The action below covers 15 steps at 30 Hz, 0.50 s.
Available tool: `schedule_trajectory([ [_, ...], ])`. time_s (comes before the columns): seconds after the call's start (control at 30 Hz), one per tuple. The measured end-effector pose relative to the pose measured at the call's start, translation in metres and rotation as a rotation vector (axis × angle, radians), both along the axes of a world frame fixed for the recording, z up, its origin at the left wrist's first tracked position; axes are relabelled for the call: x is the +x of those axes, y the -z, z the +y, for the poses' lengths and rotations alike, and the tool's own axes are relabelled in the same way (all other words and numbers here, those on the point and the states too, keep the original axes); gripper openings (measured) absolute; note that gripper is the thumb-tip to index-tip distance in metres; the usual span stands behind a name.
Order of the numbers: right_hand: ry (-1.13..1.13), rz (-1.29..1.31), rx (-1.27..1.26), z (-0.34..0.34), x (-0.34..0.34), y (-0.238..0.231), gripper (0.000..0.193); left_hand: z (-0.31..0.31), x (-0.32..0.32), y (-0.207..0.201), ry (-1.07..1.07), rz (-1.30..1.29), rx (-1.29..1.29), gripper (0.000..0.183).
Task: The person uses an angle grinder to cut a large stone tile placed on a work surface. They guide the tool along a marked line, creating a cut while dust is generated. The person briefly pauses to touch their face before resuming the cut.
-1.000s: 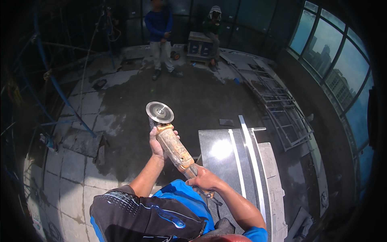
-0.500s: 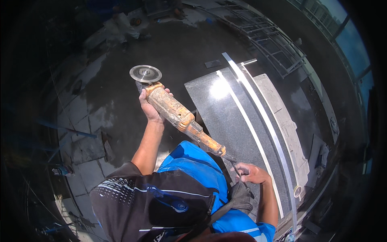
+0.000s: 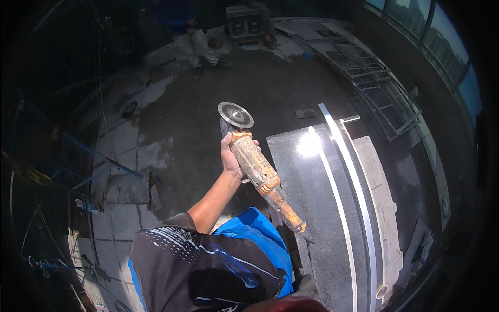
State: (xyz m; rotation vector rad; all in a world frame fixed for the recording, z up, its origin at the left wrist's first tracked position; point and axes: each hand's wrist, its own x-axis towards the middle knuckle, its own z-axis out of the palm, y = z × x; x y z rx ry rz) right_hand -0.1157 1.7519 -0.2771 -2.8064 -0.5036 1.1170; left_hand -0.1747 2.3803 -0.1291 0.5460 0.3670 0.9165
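My left hand [image 3: 229, 155] is closed around the front of a dusty orange angle grinder [image 3: 255, 165], just behind its head. The grinder's round cutting disc [image 3: 235, 115] points away from me, with its flat face tilted upward. Its long rear handle slants down to the right, and the cord end hangs over the near part of a dark grey stone slab [image 3: 307, 203]. Whether the disc is turning I cannot tell. My right hand is out of view. Along the slab lie a long shiny metal bar [image 3: 351, 179] and a thin white strip [image 3: 335, 200].
A pale slab [image 3: 375, 177] lies right of the bar, with a roll of tape [image 3: 382, 291] near its lower end. Metal frames [image 3: 382, 86] lie at the far right. A person's legs [image 3: 197, 48] stand at the back left. Blue poles [image 3: 112, 165] cross the left side.
My right hand has left the grinder's cord end and gone out of view. The view has shifted, so the grinder, still in my left hand, appears farther right and lower.
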Motion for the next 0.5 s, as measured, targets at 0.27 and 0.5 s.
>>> schedule_trajectory([
  [0.27,0.063,-0.404,0.02,0.018,0.093,-0.092,0.037,-0.003,-0.01,0.017,0.016,0.084,-0.069,0.068],
  [0.5,0.062,-0.68,0.19,0.019,0.148,-0.159,0.034,-0.014,-0.006,0.014,-0.081,0.094,-0.094,0.069],
])
